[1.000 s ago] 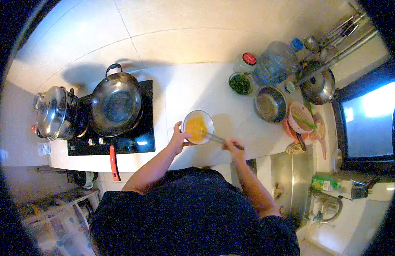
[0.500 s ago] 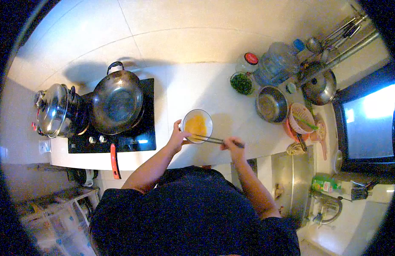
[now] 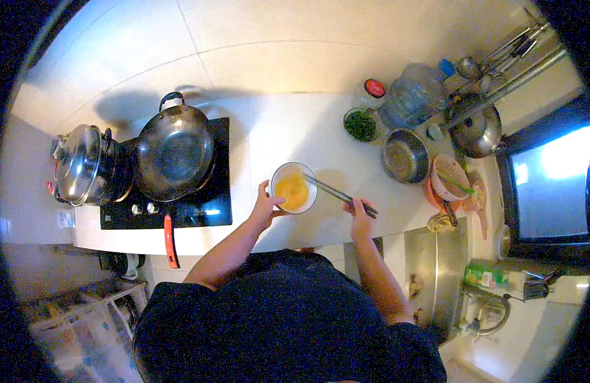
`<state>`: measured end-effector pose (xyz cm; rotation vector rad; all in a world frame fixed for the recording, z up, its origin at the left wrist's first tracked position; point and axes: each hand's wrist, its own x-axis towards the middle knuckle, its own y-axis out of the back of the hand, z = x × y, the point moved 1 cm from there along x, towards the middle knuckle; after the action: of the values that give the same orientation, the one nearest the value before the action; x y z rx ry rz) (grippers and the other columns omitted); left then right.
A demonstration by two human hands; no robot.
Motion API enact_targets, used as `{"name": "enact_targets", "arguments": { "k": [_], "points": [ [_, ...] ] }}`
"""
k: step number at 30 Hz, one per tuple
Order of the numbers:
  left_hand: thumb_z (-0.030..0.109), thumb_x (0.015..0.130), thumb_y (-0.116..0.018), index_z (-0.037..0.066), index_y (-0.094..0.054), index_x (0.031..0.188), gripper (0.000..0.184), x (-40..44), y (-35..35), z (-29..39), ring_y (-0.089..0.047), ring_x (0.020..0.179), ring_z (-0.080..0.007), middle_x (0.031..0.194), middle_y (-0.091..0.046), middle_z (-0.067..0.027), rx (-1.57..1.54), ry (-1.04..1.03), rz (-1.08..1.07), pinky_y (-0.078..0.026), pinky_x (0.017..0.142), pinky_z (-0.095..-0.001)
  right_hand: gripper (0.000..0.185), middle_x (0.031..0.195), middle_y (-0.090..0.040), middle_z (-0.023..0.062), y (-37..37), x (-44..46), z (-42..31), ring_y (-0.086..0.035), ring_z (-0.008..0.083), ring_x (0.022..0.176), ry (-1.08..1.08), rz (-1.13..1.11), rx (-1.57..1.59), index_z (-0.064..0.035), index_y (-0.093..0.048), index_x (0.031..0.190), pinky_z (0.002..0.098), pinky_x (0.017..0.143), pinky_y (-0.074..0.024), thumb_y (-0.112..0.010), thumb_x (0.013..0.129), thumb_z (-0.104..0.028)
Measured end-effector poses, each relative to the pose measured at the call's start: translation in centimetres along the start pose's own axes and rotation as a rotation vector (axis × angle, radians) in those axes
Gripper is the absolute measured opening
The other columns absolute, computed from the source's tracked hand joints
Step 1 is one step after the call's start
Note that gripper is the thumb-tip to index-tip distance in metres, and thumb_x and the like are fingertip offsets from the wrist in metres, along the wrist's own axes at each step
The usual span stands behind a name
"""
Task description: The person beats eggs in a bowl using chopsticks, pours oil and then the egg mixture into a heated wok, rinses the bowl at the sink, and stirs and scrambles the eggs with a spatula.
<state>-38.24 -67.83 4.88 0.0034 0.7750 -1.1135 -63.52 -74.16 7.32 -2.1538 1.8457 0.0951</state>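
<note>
My left hand (image 3: 267, 205) is closed on the near-left rim of a white bowl (image 3: 306, 203), its thumb reaching over the edge. Yellow liquid that looks like beaten egg (image 3: 291, 190) lies inside, and the bowl is tipped somewhat toward me. In my right hand (image 3: 361, 217) is a pair of dark chopsticks (image 3: 338, 193), gripped near the thick ends. Their thin tips point left into the bowl, at the upper right of its inside.
A wok (image 3: 176, 153) with a red handle (image 3: 171, 241) sits on the black cooktop (image 3: 220, 214), beside a lidded pot (image 3: 84, 167). Farther right stand a bowl of chopped greens (image 3: 360, 124), a metal pot (image 3: 405, 156), a pink basket (image 3: 449, 179) and a large plastic bottle (image 3: 415, 96).
My right hand has shifted slightly right and the chopsticks' tips have swung from the bowl's near side to its upper right. My left hand still holds the bowl in nearly the same place.
</note>
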Motion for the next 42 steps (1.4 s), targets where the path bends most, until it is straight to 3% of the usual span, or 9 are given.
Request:
{"name": "enact_targets", "arguments": {
  "k": [6, 9, 12, 15, 19, 22, 29, 32, 42],
  "points": [
    [-0.002, 0.066, -0.059, 0.018, -0.015, 0.131, 0.081, -0.2, -0.3, 0.0, -0.048, 0.100, -0.0352, 0.117, -0.034, -0.0168, 0.031, 0.011, 0.009, -0.054, 0.066, -0.0507, 0.009, 0.067, -0.059, 0.0089, -0.2, 0.5, -0.2, -0.061, 0.0187, 0.061, 0.048, 0.184, 0.161, -0.0016, -0.056, 0.080, 0.0328, 0.060, -0.0527, -0.059, 0.081, -0.010],
    [-0.002, 0.066, -0.060, 0.018, -0.015, 0.131, 0.081, -0.6, -0.5, 0.4, -0.048, 0.100, -0.0353, 0.117, -0.034, -0.0167, 0.016, 0.018, 0.015, -0.054, 0.066, -0.0504, 0.008, 0.067, -0.059, 0.0090, -1.1, -1.7, -1.7, -0.060, 0.0184, 0.061, -0.077, -0.200, -0.099, -0.0017, -0.056, 0.080, 0.0314, 0.060, -0.0523, -0.059, 0.081, -0.010],
    [-0.002, 0.066, -0.059, 0.018, -0.015, 0.131, 0.081, 0.2, 0.2, -0.1, -0.048, 0.101, -0.0354, 0.117, -0.034, -0.0166, -0.001, 0.008, -0.007, -0.054, 0.066, -0.0503, 0.008, 0.067, -0.059, 0.0085, -0.4, 0.3, -1.9, -0.059, 0.0176, 0.060, 0.051, 0.152, 0.074, -0.0014, -0.056, 0.080, 0.0299, 0.061, -0.0510, -0.058, 0.082, -0.009],
    [-0.002, 0.066, -0.058, 0.018, -0.015, 0.131, 0.080, 0.0, 0.1, 0.1, -0.048, 0.101, -0.0357, 0.117, -0.034, -0.0168, 0.032, -0.012, -0.022, -0.054, 0.066, -0.0505, 0.007, 0.068, -0.059, 0.0074, -0.8, -1.9, -1.3, -0.058, 0.0165, 0.060, -0.044, -0.161, -0.152, -0.0017, -0.056, 0.080, 0.0290, 0.060, -0.0494, -0.056, 0.083, -0.009],
    [-0.002, 0.067, -0.058, 0.018, -0.016, 0.130, 0.079, -0.9, -0.7, 0.7, -0.048, 0.100, -0.0361, 0.117, -0.034, -0.0170, 0.050, 0.020, -0.005, -0.054, 0.066, -0.0502, 0.010, 0.068, -0.059, 0.0065, -0.3, -0.2, -1.0, -0.057, 0.0153, 0.060, 0.099, 0.157, 0.014, -0.0025, -0.056, 0.081, 0.0297, 0.059, -0.0482, -0.058, 0.082, -0.013],
    [-0.001, 0.067, -0.058, 0.017, -0.016, 0.130, 0.078, -0.5, -0.2, 0.8, -0.049, 0.100, -0.0362, 0.116, -0.035, -0.0168, 0.032, 0.004, -0.020, -0.054, 0.065, -0.0497, 0.012, 0.068, -0.059, 0.0063, -0.6, -2.4, -1.8, -0.056, 0.0155, 0.061, -0.070, -0.187, -0.157, -0.0028, -0.057, 0.080, 0.0312, 0.060, -0.0481, -0.059, 0.081, -0.015],
    [-0.001, 0.067, -0.058, 0.018, -0.016, 0.131, 0.079, -0.3, -0.2, 0.6, -0.048, 0.100, -0.0352, 0.117, -0.035, -0.0168, 0.154, 0.025, 0.003, -0.054, 0.067, -0.0495, 0.012, 0.070, -0.060, 0.0060, -1.1, -2.3, -2.0, -0.058, 0.0159, 0.064, -0.052, -0.157, -0.137, -0.0041, -0.058, 0.075, 0.0315, 0.062, -0.0495, -0.058, 0.081, -0.014],
    [-0.002, 0.066, -0.059, 0.019, -0.016, 0.131, 0.081, 0.0, 0.0, 0.1, -0.048, 0.101, -0.0347, 0.116, -0.035, -0.0170, 0.018, 0.055, -0.021, -0.055, 0.066, -0.0490, 0.012, 0.071, -0.060, 0.0063, 0.8, 0.0, 1.4, -0.059, 0.0177, 0.064, 0.000, 0.151, -0.014, -0.0041, -0.058, 0.074, 0.0324, 0.061, -0.0499, -0.058, 0.082, -0.013],
    [-0.002, 0.067, -0.057, 0.018, -0.016, 0.130, 0.078, -0.5, 0.0, -0.1, -0.049, 0.100, -0.0342, 0.114, -0.036, -0.0160, 0.054, 0.029, 0.006, -0.055, 0.065, -0.0482, 0.012, 0.070, -0.059, 0.0075, -0.2, -1.5, 1.1, -0.059, 0.0181, 0.061, -0.099, -0.054, 0.033, -0.0023, -0.056, 0.081, 0.0327, 0.061, -0.0501, -0.058, 0.083, -0.014]
  ]
}}
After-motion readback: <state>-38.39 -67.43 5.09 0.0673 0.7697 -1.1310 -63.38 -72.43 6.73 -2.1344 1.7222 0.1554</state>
